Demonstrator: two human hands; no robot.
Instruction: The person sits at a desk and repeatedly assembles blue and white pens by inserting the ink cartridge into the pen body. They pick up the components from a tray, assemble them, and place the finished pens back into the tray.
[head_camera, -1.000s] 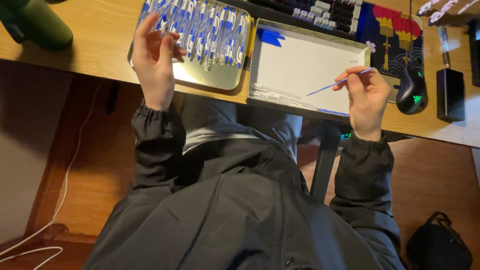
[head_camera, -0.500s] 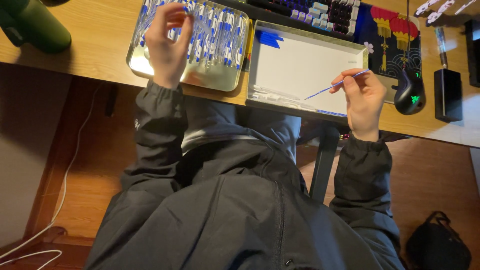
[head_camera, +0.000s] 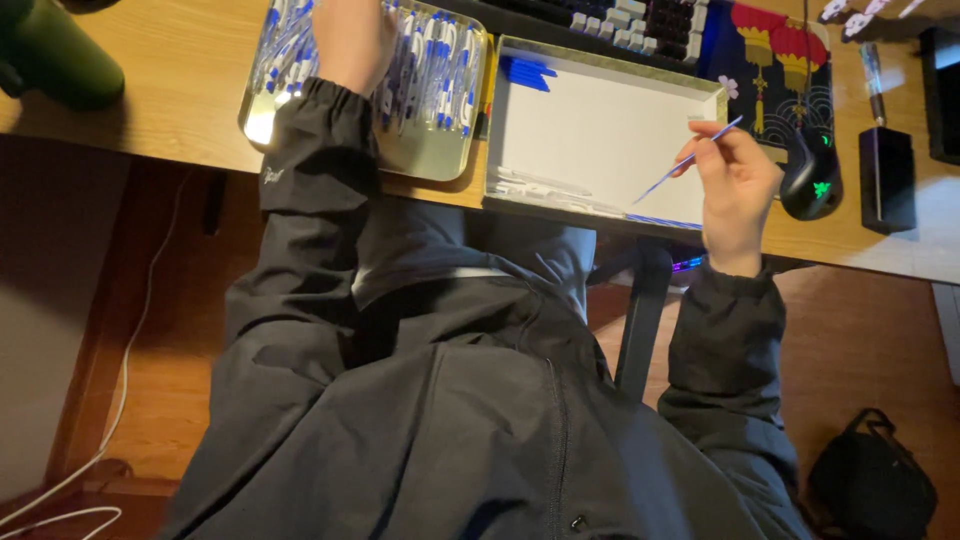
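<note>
Where fingers (head_camera: 712, 150) pinch, refill (head_camera: 688, 160) mid-grip.

My desk (head_camera: 170, 130) is warm honey-coloured wood. The metal tray (head_camera: 425, 165) shines pale gold, and the pens (head_camera: 440, 70) heaped in it are white with blue bands. The second tray (head_camera: 600, 130) is plain white inside, with blue caps (head_camera: 527, 72) in one corner. The refill (head_camera: 690, 160) in my right-hand fingers is thin and blue. My jacket sleeves (head_camera: 300, 200) are black. The mouse (head_camera: 812, 180) is black with a green glow, on a dark blue mat (head_camera: 760, 60) patterned with red lanterns.
</note>
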